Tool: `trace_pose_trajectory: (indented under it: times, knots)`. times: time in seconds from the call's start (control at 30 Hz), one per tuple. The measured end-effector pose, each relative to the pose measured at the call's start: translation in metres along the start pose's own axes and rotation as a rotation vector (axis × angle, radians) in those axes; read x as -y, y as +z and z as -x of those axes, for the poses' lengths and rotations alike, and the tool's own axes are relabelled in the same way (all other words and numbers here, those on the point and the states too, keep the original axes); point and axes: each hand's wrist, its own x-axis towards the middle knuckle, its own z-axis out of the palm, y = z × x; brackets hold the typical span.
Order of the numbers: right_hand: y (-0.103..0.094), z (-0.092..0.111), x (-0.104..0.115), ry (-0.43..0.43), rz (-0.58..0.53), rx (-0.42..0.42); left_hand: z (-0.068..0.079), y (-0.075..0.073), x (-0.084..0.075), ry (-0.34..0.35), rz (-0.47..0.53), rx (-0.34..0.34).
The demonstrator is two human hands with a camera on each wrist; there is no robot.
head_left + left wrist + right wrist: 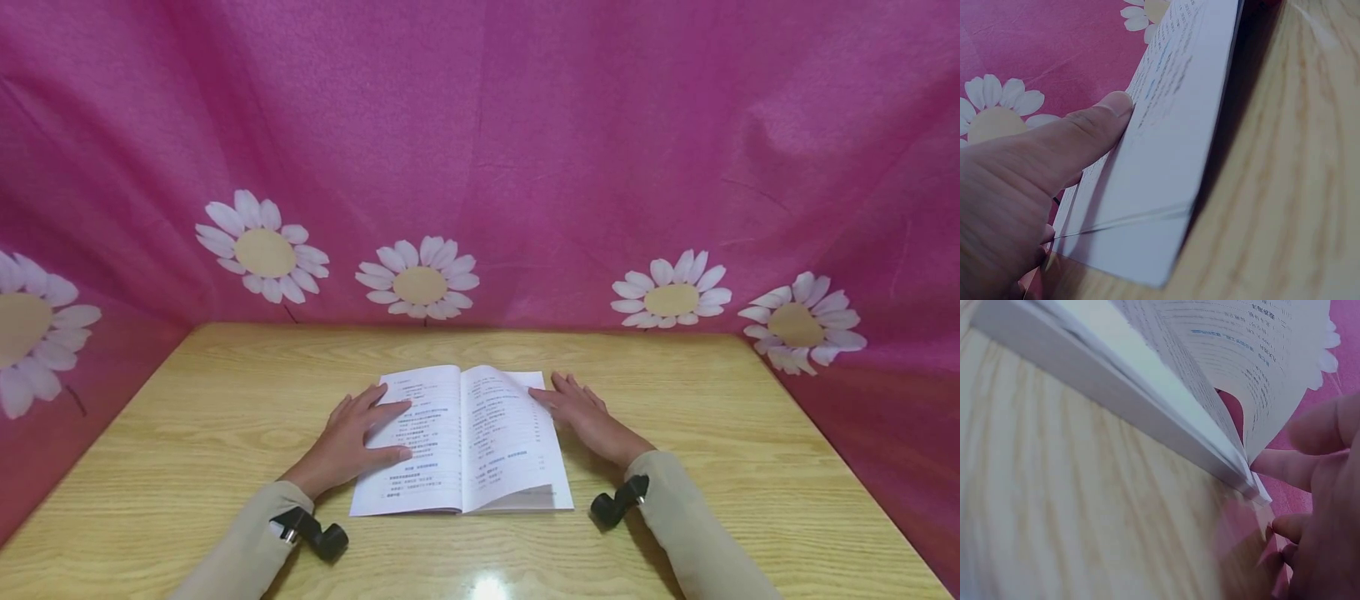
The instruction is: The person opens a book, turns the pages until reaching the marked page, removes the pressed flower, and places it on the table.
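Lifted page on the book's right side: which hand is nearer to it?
Right. The right hand is at the outer edge of the lifted page; the left hand is farther off, touching the left-hand page.

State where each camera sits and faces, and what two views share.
Head: worn on the head, facing forward and down at the open book; left hand, right hand and sleeves show.
Left wrist: worn there, facing the book's left side; left hand shows.
Right wrist: worn there, facing the book's right side; right hand shows.
Both wrist views share the book, wooden table and pink cloth.
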Motion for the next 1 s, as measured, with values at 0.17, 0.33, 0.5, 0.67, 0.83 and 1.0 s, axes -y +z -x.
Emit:
trace_pose_trajectory:
  times: [0.17,0.33,0.5,0.67,0.83,1.0]
  knots:
    - [-0.002,0.001,-0.002,-0.104,0.079,0.002,0.0,0.001,0.0,-0.003,-0.004,-0.001]
    - [-0.002,0.002,-0.002,-0.087,0.044,0.007,0.001,0.001,0.001,-0.008,-0.005,-0.001]
    - [-0.004,0.002,-0.002,-0.091,0.01,0.017,0.002,-0.001,0.001,-0.009,-0.007,-0.004]
    - [-0.006,0.002,-0.006,-0.127,-0.042,0.016,0.003,-0.002,0.001,-0.006,-0.007,-0.002]
    - [-0.01,0.002,-0.01,-0.159,-0.124,0.017,0.001,-0.003,0.001,0.0,-0.005,-0.004]
    - [-0.01,0.003,-0.012,-0.145,-0.203,0.015,0.001,0.0,0.003,0.018,0.0,-0.012]
